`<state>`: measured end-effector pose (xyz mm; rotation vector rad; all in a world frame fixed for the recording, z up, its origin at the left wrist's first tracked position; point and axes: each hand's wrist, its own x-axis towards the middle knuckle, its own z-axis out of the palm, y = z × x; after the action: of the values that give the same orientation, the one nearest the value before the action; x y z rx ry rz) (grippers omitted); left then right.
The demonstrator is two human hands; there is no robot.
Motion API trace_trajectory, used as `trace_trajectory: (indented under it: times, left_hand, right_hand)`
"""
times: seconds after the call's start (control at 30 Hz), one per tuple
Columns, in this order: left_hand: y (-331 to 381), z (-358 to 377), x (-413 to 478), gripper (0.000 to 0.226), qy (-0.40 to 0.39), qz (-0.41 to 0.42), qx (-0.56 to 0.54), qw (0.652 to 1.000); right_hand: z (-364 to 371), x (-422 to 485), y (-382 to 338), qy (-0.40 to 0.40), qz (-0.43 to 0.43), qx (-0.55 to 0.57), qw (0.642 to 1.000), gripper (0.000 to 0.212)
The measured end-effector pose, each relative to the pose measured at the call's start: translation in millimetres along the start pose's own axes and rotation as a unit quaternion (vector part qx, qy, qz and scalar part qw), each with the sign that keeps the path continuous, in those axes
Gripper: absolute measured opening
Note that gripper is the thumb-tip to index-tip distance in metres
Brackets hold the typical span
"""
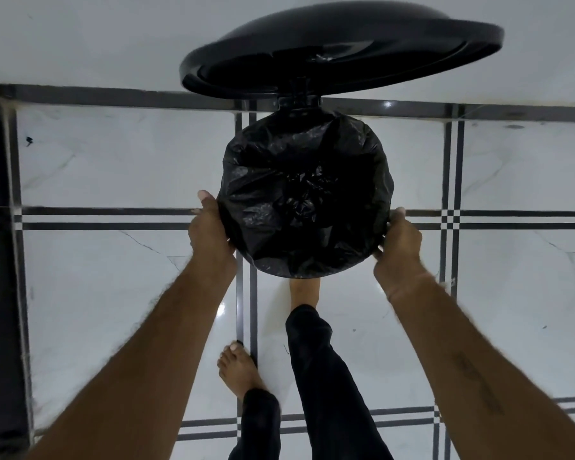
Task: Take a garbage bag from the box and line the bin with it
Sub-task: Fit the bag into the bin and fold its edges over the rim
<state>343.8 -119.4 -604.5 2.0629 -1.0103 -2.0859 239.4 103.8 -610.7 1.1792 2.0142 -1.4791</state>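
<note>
The thin, crinkled black garbage bag (306,194) is draped over the round bin (297,102) on the tiled floor (113,167), sagging into its centre. The glossy lid (342,51) is tipped up behind (a foot (304,290) is at the base). The left hand (210,227) and right hand (400,244) grip the bag's edge at opposite sides of the rim, equally near.

One garbage bag (307,197), one bin lid (341,48), two hands (210,227) (399,245), two bare feet (239,366) (304,293)

Hands on the bag (307,197).
Left hand (210,230) grips it at 8 o'clock, right hand (399,247) at 4; lid (342,48) up at 12.
</note>
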Motion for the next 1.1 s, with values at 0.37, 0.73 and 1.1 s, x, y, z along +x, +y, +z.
trace_trajectory:
  times: [0.37, 0.73, 1.1]
  left_hand:
    - [-9.3, -2.2, -10.1, 0.035, -0.023, 0.032, 0.025, 0.999]
    - [-4.2, -4.4, -14.6, 0.034, -0.031, 0.017, 0.026, 0.999]
    - [-4.5, -8.7, -22.8, 0.031, -0.034, -0.014, 0.013, 0.999]
  right_hand:
    - [116.2, -88.6, 27.8, -0.415, -0.108, -0.269, 0.862, 0.060]
    - [102.3, -95.5, 24.3, -0.438, -0.089, -0.242, 0.861, 0.062]
    - [15.1, -57.8, 45.0, 0.041, -0.405, -0.478, 0.778, 0.053]
